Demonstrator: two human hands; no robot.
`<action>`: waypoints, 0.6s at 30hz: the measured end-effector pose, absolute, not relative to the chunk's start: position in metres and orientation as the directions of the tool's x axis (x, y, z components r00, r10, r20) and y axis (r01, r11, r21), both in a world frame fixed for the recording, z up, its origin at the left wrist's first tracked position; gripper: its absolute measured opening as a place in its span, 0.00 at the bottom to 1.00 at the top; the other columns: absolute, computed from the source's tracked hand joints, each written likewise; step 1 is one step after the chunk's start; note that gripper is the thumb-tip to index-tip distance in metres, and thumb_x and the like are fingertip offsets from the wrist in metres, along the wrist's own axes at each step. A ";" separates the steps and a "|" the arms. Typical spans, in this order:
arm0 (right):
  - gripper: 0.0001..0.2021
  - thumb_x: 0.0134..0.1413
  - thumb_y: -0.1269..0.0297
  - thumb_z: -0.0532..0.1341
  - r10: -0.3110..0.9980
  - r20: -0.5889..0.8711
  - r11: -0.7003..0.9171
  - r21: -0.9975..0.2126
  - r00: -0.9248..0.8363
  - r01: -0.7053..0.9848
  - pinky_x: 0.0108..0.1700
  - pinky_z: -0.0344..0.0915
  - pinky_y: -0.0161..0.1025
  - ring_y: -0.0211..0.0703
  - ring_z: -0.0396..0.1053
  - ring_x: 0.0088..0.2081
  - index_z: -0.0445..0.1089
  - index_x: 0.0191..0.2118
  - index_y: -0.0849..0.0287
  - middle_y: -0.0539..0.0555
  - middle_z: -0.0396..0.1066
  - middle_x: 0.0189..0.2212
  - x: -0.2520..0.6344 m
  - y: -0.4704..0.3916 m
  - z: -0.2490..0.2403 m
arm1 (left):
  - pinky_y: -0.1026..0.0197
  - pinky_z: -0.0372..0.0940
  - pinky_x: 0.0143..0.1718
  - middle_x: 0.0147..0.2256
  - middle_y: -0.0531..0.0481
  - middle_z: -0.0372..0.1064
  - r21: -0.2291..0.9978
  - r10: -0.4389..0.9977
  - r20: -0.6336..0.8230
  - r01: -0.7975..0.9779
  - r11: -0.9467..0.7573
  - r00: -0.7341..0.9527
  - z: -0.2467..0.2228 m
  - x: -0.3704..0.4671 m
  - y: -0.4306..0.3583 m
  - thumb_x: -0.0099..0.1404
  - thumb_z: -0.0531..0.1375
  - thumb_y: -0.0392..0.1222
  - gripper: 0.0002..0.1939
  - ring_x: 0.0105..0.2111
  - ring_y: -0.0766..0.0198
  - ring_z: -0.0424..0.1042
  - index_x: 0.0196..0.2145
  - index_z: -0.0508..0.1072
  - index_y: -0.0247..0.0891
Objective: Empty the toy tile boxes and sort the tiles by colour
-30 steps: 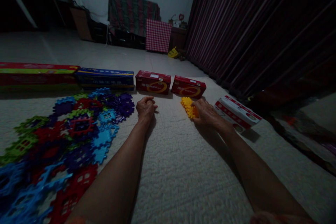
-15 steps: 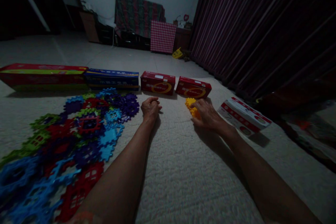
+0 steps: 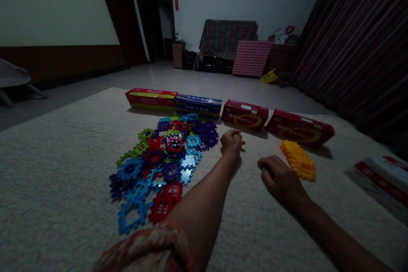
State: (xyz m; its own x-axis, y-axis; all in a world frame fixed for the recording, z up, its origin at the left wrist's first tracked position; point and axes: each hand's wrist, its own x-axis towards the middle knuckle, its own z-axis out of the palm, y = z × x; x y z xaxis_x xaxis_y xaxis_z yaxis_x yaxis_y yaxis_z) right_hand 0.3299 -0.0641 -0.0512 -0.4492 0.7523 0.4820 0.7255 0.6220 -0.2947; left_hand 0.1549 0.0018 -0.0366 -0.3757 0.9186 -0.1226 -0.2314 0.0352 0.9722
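My left hand (image 3: 232, 142) rests on the pale mat with its fingers curled in, and nothing shows in it. It lies just right of a spread pile of plastic interlocking building pieces (image 3: 172, 172) in blue, purple, red and green. My right hand (image 3: 280, 176) is loosely closed over the mat, its fingers bent inward with nothing visible in them. Close by on its right, a stack of yellow interlocking pieces (image 3: 298, 160) lies on the mat, apart from the fingers.
Across the back of the mat (image 3: 63, 157) stand a red and green box (image 3: 151, 100), a blue box (image 3: 198, 106) and two dark red boxes (image 3: 245, 114). A white and red box (image 3: 384, 182) sits at the right edge. Dark curtains (image 3: 353, 51) hang beyond.
My right hand has let go of the yellow pieces and drawn back to their left. The view has swung left, so everything appears farther right. My left hand stays beside the pile.
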 end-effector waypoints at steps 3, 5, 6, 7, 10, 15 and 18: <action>0.08 0.55 0.70 0.53 0.742 0.484 0.620 -0.231 -0.464 0.750 0.42 0.66 0.45 0.50 0.70 0.38 0.68 0.37 0.55 0.57 0.71 0.35 0.326 -0.065 -0.051 | 0.70 0.63 0.18 0.31 0.49 0.72 0.974 0.924 -0.094 -0.227 0.008 -0.370 -0.037 0.155 0.001 0.54 0.54 0.31 0.17 0.22 0.69 0.72 0.39 0.77 0.34; 0.08 0.55 0.70 0.53 0.734 0.493 0.623 -0.212 -0.468 0.753 0.42 0.66 0.46 0.50 0.70 0.38 0.68 0.36 0.55 0.57 0.71 0.34 0.325 -0.066 -0.051 | 0.69 0.64 0.18 0.31 0.49 0.72 0.971 0.928 -0.088 -0.239 -0.001 -0.362 -0.038 0.155 0.002 0.54 0.54 0.31 0.17 0.22 0.69 0.72 0.39 0.77 0.34; 0.08 0.55 0.70 0.53 0.734 0.497 0.621 -0.211 -0.464 0.755 0.42 0.66 0.46 0.50 0.70 0.38 0.68 0.36 0.55 0.57 0.71 0.34 0.324 -0.066 -0.051 | 0.69 0.64 0.18 0.31 0.49 0.72 0.969 0.928 -0.089 -0.247 -0.002 -0.360 -0.039 0.155 0.002 0.55 0.54 0.31 0.17 0.21 0.69 0.71 0.39 0.77 0.33; 0.08 0.56 0.70 0.53 0.734 0.502 0.617 -0.212 -0.457 0.758 0.42 0.66 0.45 0.50 0.70 0.38 0.69 0.36 0.55 0.57 0.72 0.34 0.324 -0.065 -0.052 | 0.69 0.64 0.18 0.31 0.49 0.72 0.968 0.929 -0.090 -0.250 -0.003 -0.359 -0.039 0.155 0.002 0.55 0.54 0.31 0.17 0.21 0.70 0.71 0.39 0.77 0.33; 0.08 0.56 0.69 0.53 0.736 0.523 0.600 -0.209 -0.430 0.772 0.43 0.67 0.45 0.50 0.71 0.38 0.69 0.36 0.56 0.58 0.72 0.35 0.324 -0.063 -0.054 | 0.70 0.65 0.19 0.32 0.49 0.72 0.976 0.929 -0.075 -0.219 -0.007 -0.362 -0.040 0.156 0.001 0.57 0.53 0.31 0.16 0.23 0.70 0.72 0.40 0.77 0.34; 0.09 0.54 0.68 0.54 0.763 0.558 0.495 -0.183 -0.325 0.850 0.44 0.67 0.47 0.52 0.69 0.39 0.71 0.36 0.57 0.60 0.72 0.35 0.327 -0.059 -0.059 | 0.64 0.74 0.34 0.35 0.47 0.76 0.997 0.946 0.014 0.078 0.012 -0.322 -0.042 0.155 -0.009 0.58 0.55 0.29 0.16 0.31 0.65 0.77 0.41 0.79 0.36; 0.10 0.53 0.68 0.54 0.778 0.538 0.477 -0.172 -0.323 0.862 0.45 0.67 0.47 0.52 0.69 0.39 0.73 0.36 0.58 0.60 0.72 0.35 0.329 -0.055 -0.061 | 0.58 0.72 0.49 0.40 0.45 0.79 0.934 0.972 0.099 0.356 -0.018 -0.213 -0.044 0.148 -0.021 0.58 0.57 0.27 0.17 0.40 0.61 0.77 0.40 0.81 0.38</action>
